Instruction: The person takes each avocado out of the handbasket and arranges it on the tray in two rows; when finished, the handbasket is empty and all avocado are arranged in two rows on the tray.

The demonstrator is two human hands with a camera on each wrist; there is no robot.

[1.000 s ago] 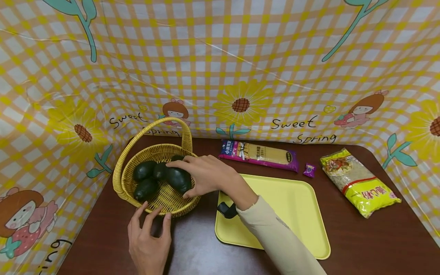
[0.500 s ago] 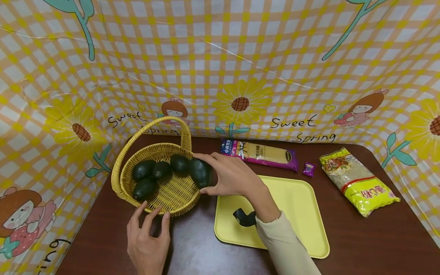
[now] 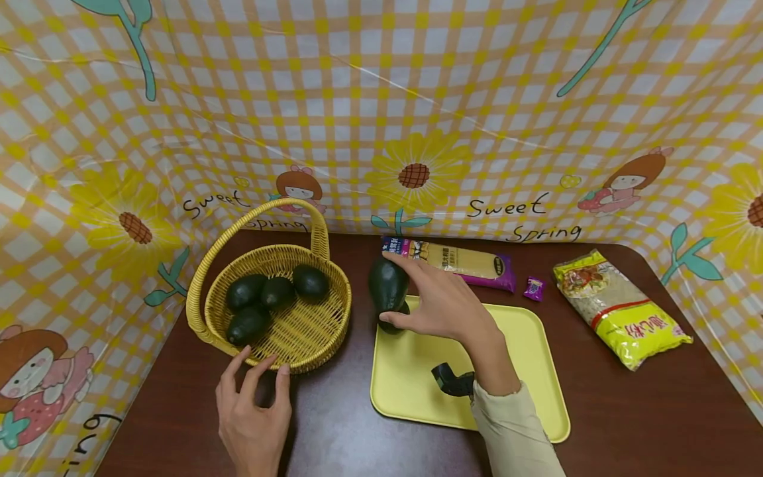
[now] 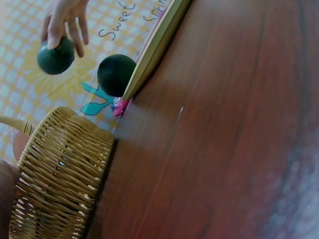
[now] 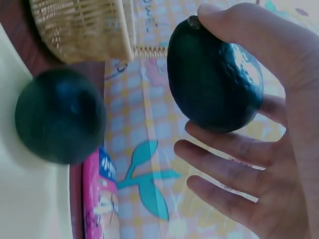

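My right hand point(image 3: 450, 301) pinches a dark green avocado point(image 3: 387, 285) between thumb and fingers, above the far left corner of a yellow tray point(image 3: 411, 397). A second avocado point(image 5: 62, 117) lies on the tray, below the held one and mostly hidden by it in the head view. My left hand point(image 3: 253, 411) rests with spread fingertips at the near rim of a yellow wicker basket point(image 3: 342, 331). Several more avocados point(image 3: 247, 324) lie inside the basket, towards its left and back.
Behind the tray lies a purple noodle packet point(image 3: 473, 262), with a small purple wrapped sweet point(image 3: 534, 289) to its right. A yellow food bag point(image 3: 626, 311) lies at the right. The basket's tall handle point(image 3: 250, 215) arches upward; a checked cloth point(image 3: 334, 132) backs the table.
The right hand has lifted an avocado out of the basket and carried it right, over the tray's corner. The left hand has stayed at the basket rim.
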